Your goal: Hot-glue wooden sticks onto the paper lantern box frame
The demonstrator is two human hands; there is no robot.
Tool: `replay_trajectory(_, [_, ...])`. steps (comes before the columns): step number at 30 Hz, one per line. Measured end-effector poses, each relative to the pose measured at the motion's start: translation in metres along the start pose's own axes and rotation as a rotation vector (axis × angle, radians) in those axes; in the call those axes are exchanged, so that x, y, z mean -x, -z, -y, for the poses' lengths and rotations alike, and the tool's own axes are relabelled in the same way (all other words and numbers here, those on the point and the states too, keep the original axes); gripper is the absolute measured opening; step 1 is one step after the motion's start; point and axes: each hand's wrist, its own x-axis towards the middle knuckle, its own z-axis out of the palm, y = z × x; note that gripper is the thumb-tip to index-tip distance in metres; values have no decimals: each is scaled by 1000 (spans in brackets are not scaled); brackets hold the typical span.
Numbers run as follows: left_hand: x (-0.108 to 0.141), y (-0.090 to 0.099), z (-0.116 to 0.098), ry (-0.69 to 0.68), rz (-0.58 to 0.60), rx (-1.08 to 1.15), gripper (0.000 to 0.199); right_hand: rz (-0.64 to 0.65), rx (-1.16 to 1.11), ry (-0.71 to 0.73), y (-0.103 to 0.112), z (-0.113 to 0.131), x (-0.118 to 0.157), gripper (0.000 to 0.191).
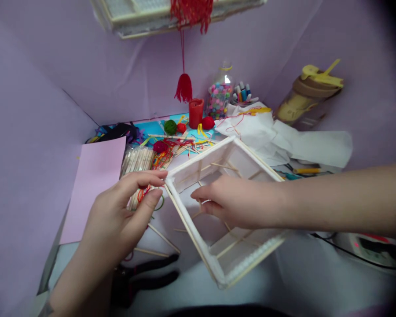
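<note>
A box-shaped lantern frame (188,224) of thin wooden sticks with white-covered sides is tilted in front of me, its open face toward me. The fingertips of my left hand (122,211) are closed at its left corner, the thumb slightly below. My right hand (231,200) reaches inside through the open face. Its thumb and fingers pinch around a thin stick in there, whose far end is partly hidden by the hand. More thin sticks cross the inner walls.
Black-handled pliers (155,275) and loose sticks lie below. Behind are bundled sticks (137,160), yarn balls (170,127), a red candle (196,113), a pompom bottle (220,94), white cloth (260,127) and a tumbler (303,94). A red-tasselled frame (145,17) hangs above; a power strip (363,248) sits right.
</note>
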Motion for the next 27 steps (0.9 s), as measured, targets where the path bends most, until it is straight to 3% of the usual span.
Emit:
replay_trajectory(3, [1, 0, -2, 14, 2, 17, 13, 23, -80, -37, 2, -5, -1, 15])
replay_trajectory(9, [1, 0, -2, -47, 6, 4, 12, -102, -111, -66, 0, -6, 1, 27])
replay_trajectory(16, [1, -1, 2, -114, -6, -16, 10, -84, -34, 30, -3, -2, 2, 16])
replay_trajectory(23, [1, 0, 4, -119, -11, -18, 9, 106, 14, 46, -1, 5, -5, 66])
replay_trajectory(27, [-1, -1, 5, -129, -3, -8, 9, 172, -29, 36, -1, 4, -10, 82])
